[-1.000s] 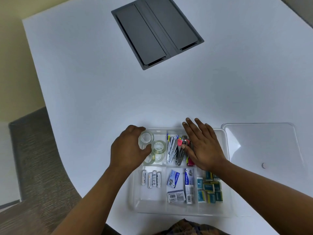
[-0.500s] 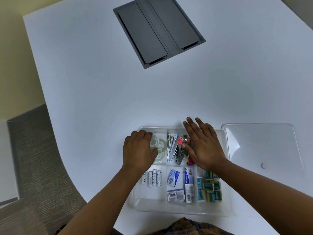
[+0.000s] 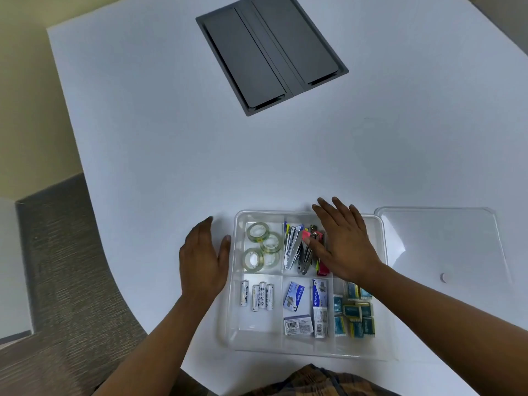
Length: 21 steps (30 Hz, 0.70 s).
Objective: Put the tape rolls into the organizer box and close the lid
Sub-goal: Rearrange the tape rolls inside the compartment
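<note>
**Tape rolls seated, lid not yet on**

At the left, the left hand [image 3: 203, 262] is seen spread wide and empty on the tabletop [image 3: 171, 138], just beside the organizer box [image 3: 228, 332] and clear of its wall. Inside the box's far-left compartment the tape rolls [image 3: 261, 247] are found lying flat, some overlapping. Further right, the right hand [image 3: 343, 247] is laid open and flat over the staplers [image 3: 297, 250] in the next compartment, nothing being gripped. At the far right the lid [image 3: 445, 247] is left flat on the tabletop, just beside the box. Trouble is judged likeliest at closing: if overlapped rolls stand above the rim, the lid may be kept from seating, and the light box may be pushed sideways if it is not steadied.
</note>
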Each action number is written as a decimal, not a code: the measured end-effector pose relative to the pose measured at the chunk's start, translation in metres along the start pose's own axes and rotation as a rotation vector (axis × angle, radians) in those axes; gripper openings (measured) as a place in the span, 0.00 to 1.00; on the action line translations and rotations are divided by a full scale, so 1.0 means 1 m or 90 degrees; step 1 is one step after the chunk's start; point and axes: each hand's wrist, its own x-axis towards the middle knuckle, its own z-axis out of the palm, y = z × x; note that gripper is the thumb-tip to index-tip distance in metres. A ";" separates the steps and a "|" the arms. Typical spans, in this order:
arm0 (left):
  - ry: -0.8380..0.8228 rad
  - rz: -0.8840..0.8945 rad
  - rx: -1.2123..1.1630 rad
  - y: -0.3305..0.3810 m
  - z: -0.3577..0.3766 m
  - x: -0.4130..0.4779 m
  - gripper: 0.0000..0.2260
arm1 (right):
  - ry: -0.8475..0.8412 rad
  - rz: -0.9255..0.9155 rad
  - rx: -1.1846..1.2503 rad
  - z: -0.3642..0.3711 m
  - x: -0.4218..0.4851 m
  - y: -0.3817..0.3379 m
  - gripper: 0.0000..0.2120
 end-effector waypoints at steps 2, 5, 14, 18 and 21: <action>-0.031 -0.017 0.005 -0.016 0.002 -0.008 0.25 | 0.031 -0.015 0.039 -0.008 0.000 -0.013 0.28; -0.124 0.021 0.115 -0.034 0.009 -0.023 0.29 | 0.066 -0.070 0.074 -0.016 -0.002 -0.037 0.19; -0.304 0.024 0.196 -0.053 0.023 -0.031 0.39 | -0.023 -0.092 -0.067 0.001 0.007 -0.082 0.10; -0.338 0.009 0.195 -0.053 0.022 -0.029 0.32 | -0.066 -0.053 -0.180 0.010 0.016 -0.090 0.09; -0.359 0.007 0.186 -0.052 0.022 -0.027 0.32 | -0.083 -0.046 -0.220 0.012 0.022 -0.097 0.08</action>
